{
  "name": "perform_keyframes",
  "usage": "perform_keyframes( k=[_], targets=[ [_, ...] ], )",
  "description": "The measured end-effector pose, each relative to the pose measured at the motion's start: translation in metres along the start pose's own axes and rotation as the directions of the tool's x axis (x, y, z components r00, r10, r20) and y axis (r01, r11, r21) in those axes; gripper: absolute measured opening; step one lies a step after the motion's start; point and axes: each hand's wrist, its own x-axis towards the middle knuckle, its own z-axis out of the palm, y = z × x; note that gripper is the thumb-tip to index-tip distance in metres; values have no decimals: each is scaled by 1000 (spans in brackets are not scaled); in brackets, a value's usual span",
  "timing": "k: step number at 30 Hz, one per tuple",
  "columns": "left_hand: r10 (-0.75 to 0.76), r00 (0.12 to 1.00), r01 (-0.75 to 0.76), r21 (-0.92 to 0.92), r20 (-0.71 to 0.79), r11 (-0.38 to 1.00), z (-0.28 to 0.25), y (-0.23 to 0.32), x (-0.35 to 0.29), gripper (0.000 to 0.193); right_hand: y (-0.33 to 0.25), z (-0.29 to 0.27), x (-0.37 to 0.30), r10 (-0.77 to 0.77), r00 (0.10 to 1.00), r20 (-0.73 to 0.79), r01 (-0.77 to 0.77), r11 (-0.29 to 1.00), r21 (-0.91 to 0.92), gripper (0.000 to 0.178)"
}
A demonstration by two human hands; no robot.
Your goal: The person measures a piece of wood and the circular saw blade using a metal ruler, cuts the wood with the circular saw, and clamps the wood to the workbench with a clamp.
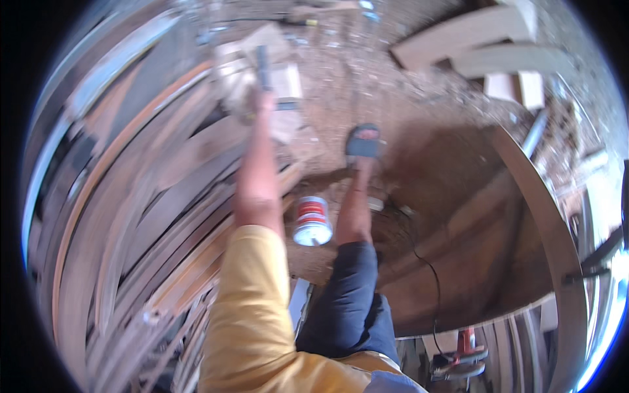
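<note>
My left arm in a yellow sleeve reaches forward, and my left hand (264,103) is blurred by motion. It is closed around a narrow dark tool (263,64) that sticks out beyond the fingers, over pale wood offcuts (239,72). My right hand is out of view. My leg in dark blue shorts stretches ahead, with the foot in a dark sandal (363,140) on the dirt ground. A red and white can (312,221) stands between my arm and my leg.
Long curved wooden strips (151,216) are stacked along the left. A large round brown board (485,229) with a pale rim lies at the right, and a black cord runs over it to a red power tool (464,357). Pale planks (478,39) lie at the far right.
</note>
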Motion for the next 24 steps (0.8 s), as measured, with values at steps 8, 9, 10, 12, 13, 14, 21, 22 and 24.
perform_keyframes(
  k=[8, 9, 10, 12, 13, 14, 21, 22, 24],
  targets=[
    [-8, 988, 80, 469, -153, 879, -62, -17, 117, 82, -19, -17, -43, 130, 991, 29, -133, 967, 219, 57],
    [88, 995, -99, 457, 45, 884, 48, -38, 4, 83, -64, -18, -45, 106, 994, 14, -107, 990, 87, 57],
    [227, 971, -237, 375, 71, 896, 3, -24, 28, 80, -34, -9, -52, 134, 990, 35, -138, 963, 232, 58],
    [368, 924, -381, 179, 102, 907, -60, -17, 22, 66, -15, 0, -52, 122, 990, 72, -141, 896, 421, 59],
    [397, 909, -405, 44, 127, 913, -63, -23, -11, 56, -19, 11, -53, 88, 993, 80, -115, 881, 459, 58],
    [533, 835, -546, 81, 139, 834, -23, -6, -70, 59, -24, 0, -58, 74, 996, 58, -92, 893, 440, 57],
    [655, 726, -578, -331, 210, 746, -114, 213, -408, 52, 18, -8, -55, -195, 954, -229, 252, 933, 256, 54],
    [659, 694, -552, -374, 288, 745, -138, 244, -440, 54, 12, 0, -56, -70, 957, -281, 195, 873, 448, 51],
    [676, 638, -500, -469, 369, 728, -178, 299, -498, 53, 6, 9, -53, 67, 940, -334, 171, 753, 635, 44]
  ],
)
